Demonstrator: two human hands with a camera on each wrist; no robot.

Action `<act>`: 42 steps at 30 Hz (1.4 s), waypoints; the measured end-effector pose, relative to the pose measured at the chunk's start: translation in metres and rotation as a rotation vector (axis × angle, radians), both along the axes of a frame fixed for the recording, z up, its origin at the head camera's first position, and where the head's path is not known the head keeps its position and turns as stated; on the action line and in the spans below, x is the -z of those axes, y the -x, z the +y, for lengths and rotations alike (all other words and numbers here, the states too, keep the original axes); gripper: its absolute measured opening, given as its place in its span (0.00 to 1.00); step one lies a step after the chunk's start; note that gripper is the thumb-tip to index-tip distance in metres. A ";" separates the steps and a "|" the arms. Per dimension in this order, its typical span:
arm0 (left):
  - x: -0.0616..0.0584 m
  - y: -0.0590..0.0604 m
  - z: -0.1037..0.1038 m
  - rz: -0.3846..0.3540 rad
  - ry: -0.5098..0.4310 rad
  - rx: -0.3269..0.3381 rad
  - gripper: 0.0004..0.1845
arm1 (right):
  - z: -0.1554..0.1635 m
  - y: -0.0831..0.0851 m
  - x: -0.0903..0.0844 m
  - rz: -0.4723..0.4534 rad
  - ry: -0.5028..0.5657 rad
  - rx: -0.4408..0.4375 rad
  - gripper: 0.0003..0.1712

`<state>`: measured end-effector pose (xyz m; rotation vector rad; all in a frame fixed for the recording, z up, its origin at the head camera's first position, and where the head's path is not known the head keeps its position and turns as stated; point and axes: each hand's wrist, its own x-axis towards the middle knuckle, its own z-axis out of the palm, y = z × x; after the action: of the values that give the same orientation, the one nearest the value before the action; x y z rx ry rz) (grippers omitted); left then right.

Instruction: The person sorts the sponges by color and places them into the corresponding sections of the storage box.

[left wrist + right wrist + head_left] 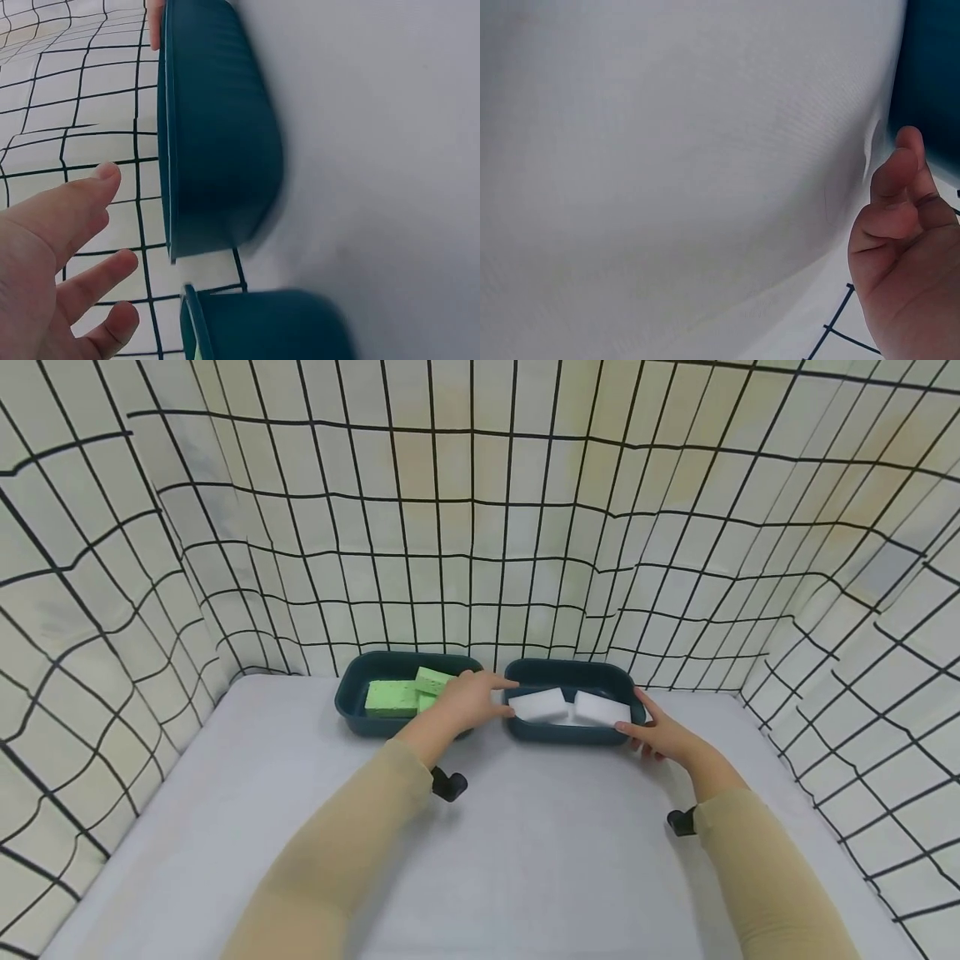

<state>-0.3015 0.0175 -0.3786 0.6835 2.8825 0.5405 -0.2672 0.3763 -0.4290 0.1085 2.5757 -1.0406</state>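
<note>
Two dark teal tubs stand side by side at the back of the table. My left hand (468,700) is in the gap between them, fingers spread toward the left end of the right tub (573,735). In the left wrist view, this left hand (56,262) shows bent, separated fingers with nothing between them. My right hand (663,733) grips the right tub's right end, its thumb over the front corner and a finger along the end. White blocks (603,708) lie inside that tub. Green sponges (392,697) fill the left tub (352,710), partly hidden by my left hand.
A black wire grid (472,560) with pale sheeting behind it encloses the back and both sides, close behind the tubs. White cloth covers the table (555,860). Black wrist mounts (450,785) stick out below both sleeves.
</note>
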 end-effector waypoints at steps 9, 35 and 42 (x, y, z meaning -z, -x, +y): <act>-0.004 -0.022 -0.045 0.050 0.042 0.026 0.31 | 0.003 -0.001 0.001 -0.003 0.022 -0.008 0.60; 0.017 -0.121 -0.188 -0.098 0.069 -0.068 0.30 | 0.004 -0.003 0.000 -0.005 0.013 -0.045 0.61; 0.023 -0.137 -0.201 -0.134 0.087 -0.079 0.29 | 0.003 -0.003 0.000 -0.004 0.024 -0.044 0.61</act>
<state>-0.1647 -0.1832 -0.4021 0.5023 2.7974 0.4489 -0.2640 0.3794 -0.4287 0.0469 2.5495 -1.0541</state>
